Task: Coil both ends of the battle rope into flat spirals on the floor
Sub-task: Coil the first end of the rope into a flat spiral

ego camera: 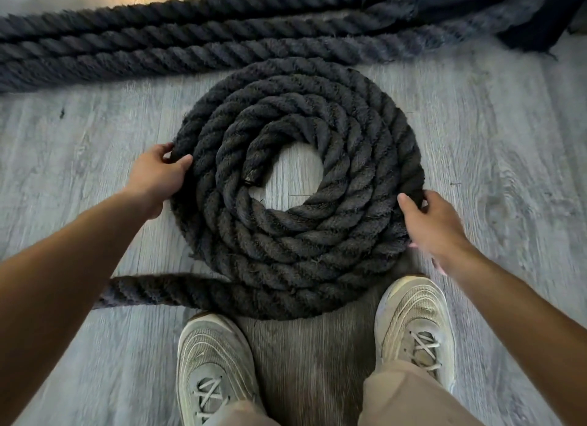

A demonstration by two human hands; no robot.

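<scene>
A thick black battle rope lies wound in a flat spiral point(298, 235) of several turns on the grey wood floor, with a bare hole at its centre and the rope's end showing at the inner turn. My left hand point(155, 174) grips the spiral's outer turn at its left edge. Over on the right edge, my right hand point(428, 222) holds the outer turn with the thumb on top. A loose tail of the rope point(152, 290) leaves the spiral's near side and runs left under my left forearm.
Three straight runs of the same rope point(190, 35) lie side by side across the far floor. A dark fabric-covered object point(508, 9) sits at the top right. My two pale sneakers point(216, 362) stand just short of the spiral.
</scene>
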